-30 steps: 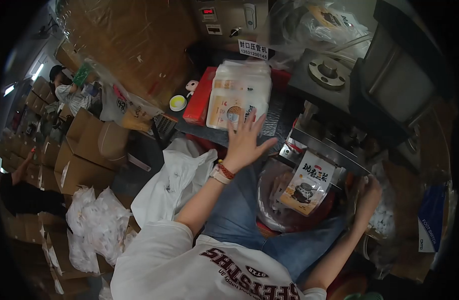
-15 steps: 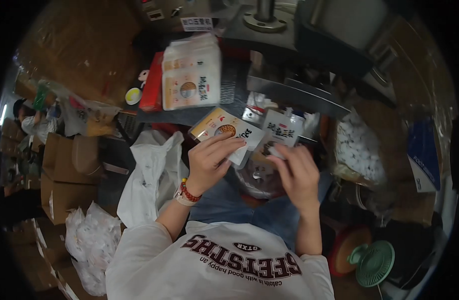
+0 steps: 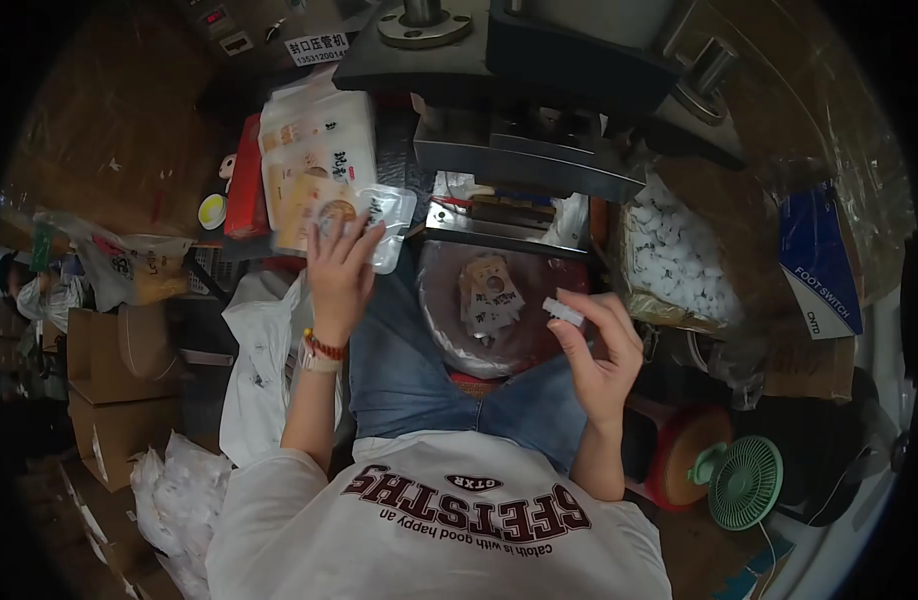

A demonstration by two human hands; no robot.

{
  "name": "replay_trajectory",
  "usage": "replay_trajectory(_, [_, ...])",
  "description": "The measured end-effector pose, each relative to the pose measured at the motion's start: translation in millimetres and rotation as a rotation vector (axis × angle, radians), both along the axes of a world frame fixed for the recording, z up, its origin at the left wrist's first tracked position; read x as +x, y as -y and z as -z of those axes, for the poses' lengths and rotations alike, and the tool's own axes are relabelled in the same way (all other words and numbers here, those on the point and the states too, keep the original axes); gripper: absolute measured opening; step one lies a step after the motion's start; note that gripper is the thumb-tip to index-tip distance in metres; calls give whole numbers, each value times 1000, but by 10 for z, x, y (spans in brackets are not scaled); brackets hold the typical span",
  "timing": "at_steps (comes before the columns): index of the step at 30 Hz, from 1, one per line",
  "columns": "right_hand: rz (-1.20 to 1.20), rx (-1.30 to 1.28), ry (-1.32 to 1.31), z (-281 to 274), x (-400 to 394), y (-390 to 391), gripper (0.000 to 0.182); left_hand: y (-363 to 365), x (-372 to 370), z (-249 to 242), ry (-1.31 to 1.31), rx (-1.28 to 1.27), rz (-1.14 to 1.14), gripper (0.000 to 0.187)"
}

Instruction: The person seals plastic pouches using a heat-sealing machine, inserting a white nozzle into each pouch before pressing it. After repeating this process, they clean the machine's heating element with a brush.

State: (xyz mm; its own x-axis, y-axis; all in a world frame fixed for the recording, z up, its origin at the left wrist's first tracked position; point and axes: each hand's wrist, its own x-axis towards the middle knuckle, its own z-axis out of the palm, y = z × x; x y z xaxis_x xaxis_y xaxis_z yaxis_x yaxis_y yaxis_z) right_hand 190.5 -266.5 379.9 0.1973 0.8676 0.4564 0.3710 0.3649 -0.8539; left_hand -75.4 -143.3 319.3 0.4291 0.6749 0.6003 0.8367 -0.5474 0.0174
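My left hand (image 3: 339, 268) holds a flat printed pouch (image 3: 374, 212), blurred by motion, at the lower edge of a stack of similar pouches (image 3: 314, 150) on the dark bench. My right hand (image 3: 597, 345) pinches a small white sachet (image 3: 563, 312) between thumb and fingertips, above my right knee. Between my hands, a clear plastic bag (image 3: 449, 330) on my lap holds several more printed pouches (image 3: 489, 295).
A sealing machine (image 3: 524, 90) with a metal jaw stands straight ahead. A bag of small white sachets (image 3: 674, 255) lies to the right, a blue box (image 3: 819, 260) beyond it. A green fan (image 3: 744, 482) sits on the floor. White bags (image 3: 254, 370) and cartons (image 3: 114, 385) crowd the left.
My left hand has carried the pouch up and left onto the stack. My right hand has let go of the second pouch, which is now in the lap bag, and lifted a white sachet.
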Motion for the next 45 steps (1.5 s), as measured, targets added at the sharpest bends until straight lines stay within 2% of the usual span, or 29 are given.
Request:
replay_trajectory(1, [1, -115, -58, 59, -30, -8, 27, -91, -70, 285, 35, -168, 12, 55])
replay_trajectory(3, [-40, -187, -59, 168, -99, -79, 26, -74, -164, 407, 142, -204, 37, 55])
replay_trajectory(4, [-67, -107, 18, 218, -139, -116, 26, -39, -173, 353, 246, -264, 68, 55])
replay_trajectory(6, [-63, -18, 118, 204, -186, -111, 24, 29, -165, 246, 248, -253, 118, 53])
replay_trajectory(7, [-65, -18, 120, 135, -186, -126, 24, 64, -150, 200, 327, -354, 96, 51])
replay_trajectory(8, [24, 109, 218, 74, -193, -139, 26, 100, -133, 138, 403, -455, 73, 49])
replay_trajectory(9, [114, 236, 313, 18, -202, -153, 27, 137, -94, 63, 401, -456, 72, 49])
replay_trajectory(10, [115, 233, 312, -39, -220, -159, 27, 187, -20, -25, 401, -339, 118, 47])
replay_trajectory(11, [134, 280, 443, -92, -244, -171, 27, 229, 61, -109, 401, -219, 166, 46])
replay_trajectory(13, [157, 322, 578, -115, -281, -240, 27, 329, 202, -251, 376, -206, 206, 46])
replay_trajectory(15, [-71, 285, 638, -83, -316, -319, 31, 451, 317, -423, 290, -204, 274, 45])
replay_trajectory(16, [-93, 309, 580, -67, -324, -309, 33, 456, 332, -454, 292, -198, 280, 45])
replay_trajectory(18, [-167, 295, 490, -155, -221, -267, 32, 468, 368, -490, 373, -277, 517, 45])
replay_trajectory(19, [-246, 277, 392, -180, -166, -250, 31, 487, 390, -531, 419, -349, 559, 35])
replay_trajectory(20, [-238, 272, 395, -161, -130, -259, 31, 489, 431, -490, 420, -354, 567, 35])
replay_trajectory(22, [-188, 66, 322, -63, -76, -298, 31, 493, 547, -304, 661, -755, 543, 19])
replay_trajectory(23, [-185, 58, 321, -4, -45, -318, 31, 467, 614, -151, 660, -764, 544, 19])
replay_trajectory(25, [132, -27, 307, 85, 42, -372, 32, 335, 776, 115, 901, -1329, 359, 18])
replay_trajectory(28, [285, -82, 235, -119, 449, -330, 35, 123, 965, 32, 1240, -1537, 347, 25])
replay_trajectory(30, [478, -109, 419, -150, 685, -395, 31, -67, 1065, -10, 1261, -1549, 344, 25])
replay_trajectory(31, [588, -126, 611, -66, 780, -487, 27, -144, 1108, -16, 1315, -1603, 362, 26])
replay_trajectory(32, [583, -126, 610, 129, 895, -557, 27, -197, 1138, -26, 1370, -1654, 378, 28])
replay_trajectory(33, [572, -303, 767, 384, 1014, -619, 28, -223, 1152, -52, 1399, -1706, 370, 28])
replay_trajectory(34, [555, -476, 921, 537, 1110, -665, 29, -220, 1166, -47, 1401, -1699, 363, 28])
replay_trajectory(38, [440, -315, 818, 608, 1151, -671, 31, -236, 1130, 2, 1469, -1632, 344, 30])
replay_trajectory(40, [463, -413, 753, 491, 1147, -694, 28, -366, 999, -52, 1048, -1650, 272, 35])
replay_trajectory(41, [466, -297, 664, 523, 1167, -699, 27, -467, 821, -91, 915, -1432, 260, 38])
replay_trajectory(43, [500, -275, 550, 461, 1126, -652, 26, -647, 428, 31, 670, -462, -21, 51])
replay_trajectory(45, [533, -262, 436, 445, 1050, -586, 25, -582, 55, -24, -156, -82, -432, 62])
